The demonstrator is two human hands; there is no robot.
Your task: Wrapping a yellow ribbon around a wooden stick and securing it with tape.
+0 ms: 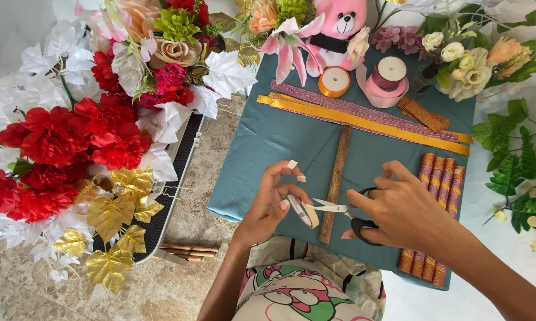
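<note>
Evidently light and stiff-rimmed, the tape roll (304,211) sits pinched in the left hand (272,202), best held by its rim so the sticky strip stays free. Its place is over the near edge of the teal cloth (262,142), just left of the wooden stick (334,184). The right hand (399,208) grips black-handled scissors (346,215), blades touching the roll.

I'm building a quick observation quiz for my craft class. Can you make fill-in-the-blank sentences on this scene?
1. The right hand holds black-handled ____.
2. The left hand holds a roll of ____.
3. The wooden stick lies on a ____ cloth.
4. The teddy bear is ____.

Missing words: scissors; tape; teal; pink
</note>
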